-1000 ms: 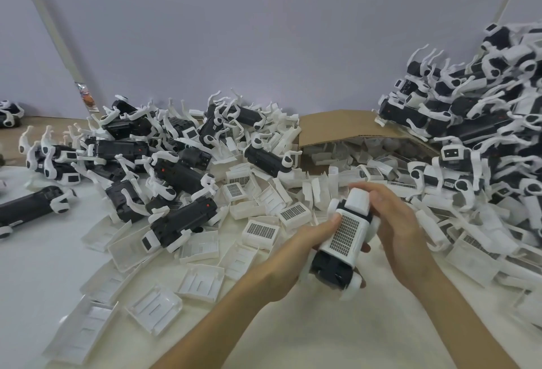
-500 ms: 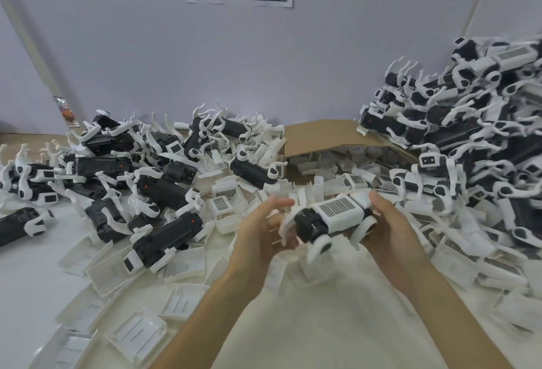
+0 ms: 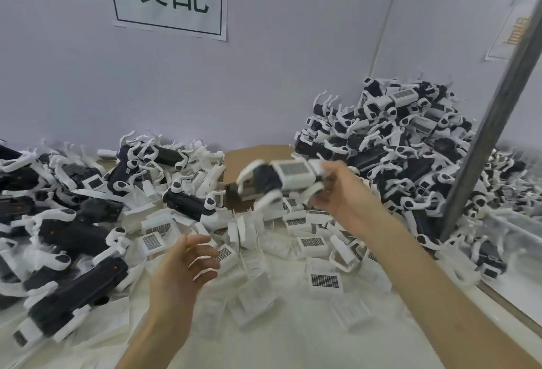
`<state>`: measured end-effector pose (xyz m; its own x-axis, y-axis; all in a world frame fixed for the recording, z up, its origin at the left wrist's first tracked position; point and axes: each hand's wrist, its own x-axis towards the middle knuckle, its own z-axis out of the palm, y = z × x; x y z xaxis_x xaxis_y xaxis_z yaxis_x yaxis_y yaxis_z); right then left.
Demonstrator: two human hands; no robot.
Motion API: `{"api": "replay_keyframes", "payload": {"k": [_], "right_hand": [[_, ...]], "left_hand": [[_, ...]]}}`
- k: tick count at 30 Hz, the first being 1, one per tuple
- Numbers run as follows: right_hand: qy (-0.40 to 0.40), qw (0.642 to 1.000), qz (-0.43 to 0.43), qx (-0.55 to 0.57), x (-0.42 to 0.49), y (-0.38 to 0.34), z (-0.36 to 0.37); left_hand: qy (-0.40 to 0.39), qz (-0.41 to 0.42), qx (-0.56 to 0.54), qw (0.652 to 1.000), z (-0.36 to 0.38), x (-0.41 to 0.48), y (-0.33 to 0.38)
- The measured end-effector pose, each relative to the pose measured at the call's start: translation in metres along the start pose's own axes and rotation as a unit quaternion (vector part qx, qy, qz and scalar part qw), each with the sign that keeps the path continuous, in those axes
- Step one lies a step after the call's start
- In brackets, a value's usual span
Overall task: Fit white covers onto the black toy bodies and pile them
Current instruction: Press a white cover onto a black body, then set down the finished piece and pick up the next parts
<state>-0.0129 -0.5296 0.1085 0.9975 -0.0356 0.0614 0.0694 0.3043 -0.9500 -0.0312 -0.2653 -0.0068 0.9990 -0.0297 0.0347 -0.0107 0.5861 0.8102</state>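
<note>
Right hand (image 3: 343, 192) grips blurred covered toy (image 3: 290, 170) — left hand (image 3: 183, 270) spread, empty, smeared

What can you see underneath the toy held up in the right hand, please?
The toy, gripped by the right hand, hangs clear above loose white covers and the cardboard box edge. Whatever lies inside the box directly behind the toy is hidden.

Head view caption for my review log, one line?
Right hand holds a covered toy near the assembled pile; left hand open above loose white covers.
</note>
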Motion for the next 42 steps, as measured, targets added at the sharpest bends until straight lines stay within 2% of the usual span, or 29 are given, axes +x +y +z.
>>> {"api": "replay_keyframes", "payload": {"k": [3, 5, 6, 8, 9, 11, 13, 15, 17, 20, 21, 22, 27, 30, 32, 35, 38, 42], "right_hand": [[0.09, 0.968, -0.153, 0.177, 0.037, -0.099, -0.021], [0.149, 0.948, -0.194, 0.202, 0.054, -0.146, -0.032], [0.176, 0.946, -0.208, 0.174, 0.056, -0.155, -0.032], [0.213, 0.951, -0.22, 0.042, 0.052, -0.14, -0.022], [0.206, 0.954, -0.214, -0.035, 0.048, -0.118, -0.014], [0.151, 0.957, -0.182, -0.168, 0.032, -0.057, 0.0], [0.082, 0.936, -0.162, -0.302, 0.007, 0.012, 0.008], [0.018, 0.89, -0.163, -0.425, -0.017, 0.073, 0.012], [-0.006, 0.844, -0.143, -0.517, -0.027, 0.116, 0.012], [-0.022, 0.731, -0.121, -0.671, -0.03, 0.143, 0.01], [-0.034, 0.712, -0.116, -0.692, -0.03, 0.143, 0.009], [-0.039, 0.709, -0.111, -0.696, -0.029, 0.142, 0.009], [0.0, 0.76, -0.125, -0.638, -0.032, 0.14, 0.006], [0.022, 0.788, -0.152, -0.596, -0.033, 0.14, 0.009], [0.046, 0.815, -0.179, -0.55, -0.034, 0.14, 0.011], [0.082, 0.833, -0.213, -0.504, -0.035, 0.139, 0.011], [0.113, 0.846, -0.238, -0.463, -0.036, 0.136, 0.011], [0.128, 0.881, -0.22, -0.4, -0.038, 0.133, 0.013]], "left_hand": [[-0.011, 0.0, -0.006, 1.0, 0.001, -0.001, -0.002], [-0.013, -0.002, 0.005, 1.0, 0.004, -0.002, -0.003], [-0.017, -0.001, 0.013, 1.0, 0.005, -0.003, -0.002], [-0.021, 0.006, 0.033, 0.999, 0.007, -0.003, -0.001], [-0.02, 0.012, 0.041, 0.999, 0.008, -0.003, -0.001], [-0.02, 0.023, 0.059, 0.998, 0.01, -0.004, -0.003], [-0.022, 0.02, 0.075, 0.997, 0.011, -0.005, -0.004], [-0.028, 0.016, 0.086, 0.996, 0.013, -0.007, -0.003], [-0.033, 0.018, 0.096, 0.995, 0.014, -0.009, -0.004], [-0.033, 0.021, 0.108, 0.993, 0.013, -0.01, -0.004], [-0.03, 0.025, 0.112, 0.993, 0.012, -0.009, -0.004], [-0.027, 0.03, 0.119, 0.992, 0.012, -0.008, -0.004], [0.016, 0.021, 0.101, 0.994, 0.012, -0.008, 0.0], [0.055, -0.036, -0.03, 0.997, 0.008, -0.004, 0.008], [0.069, -0.066, -0.128, 0.987, 0.003, -0.003, 0.014], [0.093, -0.069, -0.215, 0.97, -0.006, 0.002, 0.02], [0.105, -0.053, -0.224, 0.967, -0.013, 0.007, 0.023], [0.091, -0.034, -0.151, 0.984, -0.012, 0.008, 0.025]]}}
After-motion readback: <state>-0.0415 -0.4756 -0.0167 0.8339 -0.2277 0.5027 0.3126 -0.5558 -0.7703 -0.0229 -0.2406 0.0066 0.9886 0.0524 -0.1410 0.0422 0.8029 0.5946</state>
